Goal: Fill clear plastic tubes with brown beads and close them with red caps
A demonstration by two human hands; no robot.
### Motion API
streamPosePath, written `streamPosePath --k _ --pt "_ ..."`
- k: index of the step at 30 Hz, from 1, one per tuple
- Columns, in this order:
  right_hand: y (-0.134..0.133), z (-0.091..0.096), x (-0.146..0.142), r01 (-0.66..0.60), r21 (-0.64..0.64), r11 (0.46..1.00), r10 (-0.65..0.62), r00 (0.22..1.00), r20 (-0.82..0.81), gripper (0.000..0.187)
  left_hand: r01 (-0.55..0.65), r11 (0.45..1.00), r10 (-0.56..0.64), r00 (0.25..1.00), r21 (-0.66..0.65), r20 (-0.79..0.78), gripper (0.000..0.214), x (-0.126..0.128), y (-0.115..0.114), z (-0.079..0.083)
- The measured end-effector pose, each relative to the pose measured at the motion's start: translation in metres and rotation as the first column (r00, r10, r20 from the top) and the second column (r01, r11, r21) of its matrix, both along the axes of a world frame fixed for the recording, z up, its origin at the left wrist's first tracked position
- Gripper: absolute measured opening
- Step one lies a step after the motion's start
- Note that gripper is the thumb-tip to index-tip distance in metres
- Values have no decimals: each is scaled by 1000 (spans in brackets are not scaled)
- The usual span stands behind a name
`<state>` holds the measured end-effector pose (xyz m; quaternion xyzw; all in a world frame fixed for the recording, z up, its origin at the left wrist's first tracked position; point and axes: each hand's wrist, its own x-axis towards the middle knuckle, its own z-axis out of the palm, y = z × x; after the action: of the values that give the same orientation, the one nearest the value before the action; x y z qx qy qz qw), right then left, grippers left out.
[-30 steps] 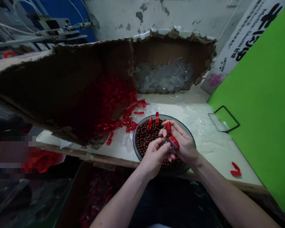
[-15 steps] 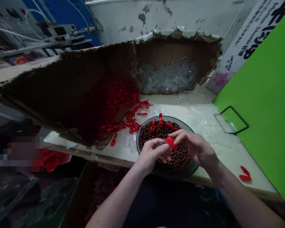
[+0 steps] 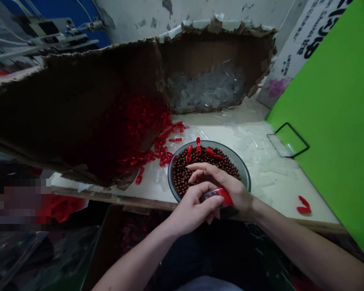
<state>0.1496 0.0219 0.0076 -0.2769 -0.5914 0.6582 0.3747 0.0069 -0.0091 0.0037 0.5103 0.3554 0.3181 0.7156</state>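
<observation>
My left hand (image 3: 190, 211) is closed around a small clear container with a red cap (image 3: 225, 197), held low at the near side of the bowl. Dark contents show dimly through its clear body. Just beyond it, my right hand (image 3: 226, 182) reaches across with fingers stretched out over the bowl, its palm close to the red cap; whether they touch I cannot tell. Shiny brown beads (image 3: 179, 176) fill the grey bowl (image 3: 246, 173). On the beads lie several red caps, including an upright open one (image 3: 198, 146) and a tilted one (image 3: 189, 153).
A torn cardboard box (image 3: 166, 60) behind holds red caps (image 3: 136, 117) on the left and clear plastic pieces (image 3: 206, 91) on the right. Caps spill onto the white table (image 3: 273, 194). A green panel (image 3: 330, 121) borders the right; an open red cap (image 3: 304, 205) lies near it.
My left hand has drawn the container toward me and lower. My right fingers have come off the red cap and extended leftward over the beads. The view has shifted slightly.
</observation>
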Motion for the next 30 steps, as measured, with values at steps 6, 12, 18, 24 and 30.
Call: streamPosePath --k 6,12,18,24,30 --pt "-5 7 -2 22 84 996 -25 999 36 46 -28 1000 27 1000 -8 -8 20 2 -9 4" --pt "1 -1 -11 -61 -280 958 3 979 -204 59 -61 998 62 998 -32 27 21 -7 -11 -1" --pt "0 -4 -23 105 -305 947 -171 965 -198 59 -173 980 181 980 -96 85 31 -34 -22 -15" --pt "-3 7 -50 114 -38 993 -111 992 61 52 -179 983 181 982 -53 53 30 -42 -35 -12" --pt "-24 -5 -80 130 128 983 -155 966 208 43 -204 976 204 979 -79 -12 23 -58 -59 -16"
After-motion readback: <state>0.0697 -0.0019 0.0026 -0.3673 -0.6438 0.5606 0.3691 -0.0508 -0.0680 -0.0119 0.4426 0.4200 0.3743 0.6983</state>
